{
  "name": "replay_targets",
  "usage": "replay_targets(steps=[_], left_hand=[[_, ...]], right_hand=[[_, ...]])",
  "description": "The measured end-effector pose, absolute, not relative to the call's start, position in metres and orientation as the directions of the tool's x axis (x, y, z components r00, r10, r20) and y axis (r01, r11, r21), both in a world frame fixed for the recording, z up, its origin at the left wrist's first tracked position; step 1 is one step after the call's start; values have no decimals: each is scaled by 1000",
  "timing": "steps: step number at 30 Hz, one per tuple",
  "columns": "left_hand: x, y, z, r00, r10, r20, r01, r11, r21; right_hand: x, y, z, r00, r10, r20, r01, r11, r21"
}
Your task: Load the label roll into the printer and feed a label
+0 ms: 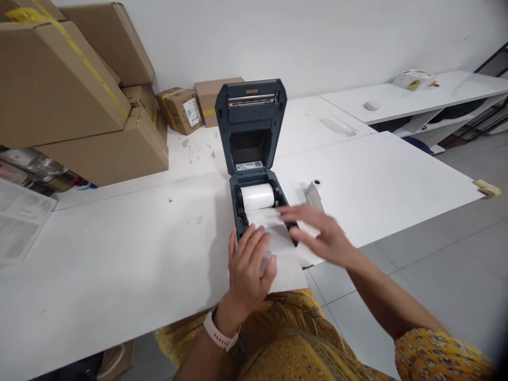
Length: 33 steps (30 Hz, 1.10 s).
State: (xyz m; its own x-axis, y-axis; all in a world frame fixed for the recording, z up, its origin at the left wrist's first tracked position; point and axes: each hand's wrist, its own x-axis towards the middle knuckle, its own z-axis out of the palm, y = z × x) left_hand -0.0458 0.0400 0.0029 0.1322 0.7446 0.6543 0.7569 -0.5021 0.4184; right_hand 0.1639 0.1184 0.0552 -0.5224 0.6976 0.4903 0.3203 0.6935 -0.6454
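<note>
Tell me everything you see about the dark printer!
The printer is dark blue-grey and looks plastic. It sits flat on the white table, its lid swung up at the back, showing a shiny metal-looking bar and a sticker. A white paper roll lies inside, its strip stretching over the front. The left hand rests there; the blurry right hand may be touching too.

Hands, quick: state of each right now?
Left hand: open, fingers over the paper.
Right hand: open, blurred, thumb apart from fingers, by the printer; contact can't be told.
</note>
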Motion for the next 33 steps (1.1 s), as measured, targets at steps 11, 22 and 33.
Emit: replay_targets(steps=[11,22,33], left_hand=[[-33,3,-11,149,751,643,819,-458,345],[-56,-14,9,-155,620,769,688,-491,535],[-49,66,21,-278,960,29,-12,-34,999]], right_hand=[[102,327,188,-333,879,343,173,414,-894],[151,147,84,-505,470,724,238,882,-407],[129,108,-2,-241,415,877,425,858,-289]])
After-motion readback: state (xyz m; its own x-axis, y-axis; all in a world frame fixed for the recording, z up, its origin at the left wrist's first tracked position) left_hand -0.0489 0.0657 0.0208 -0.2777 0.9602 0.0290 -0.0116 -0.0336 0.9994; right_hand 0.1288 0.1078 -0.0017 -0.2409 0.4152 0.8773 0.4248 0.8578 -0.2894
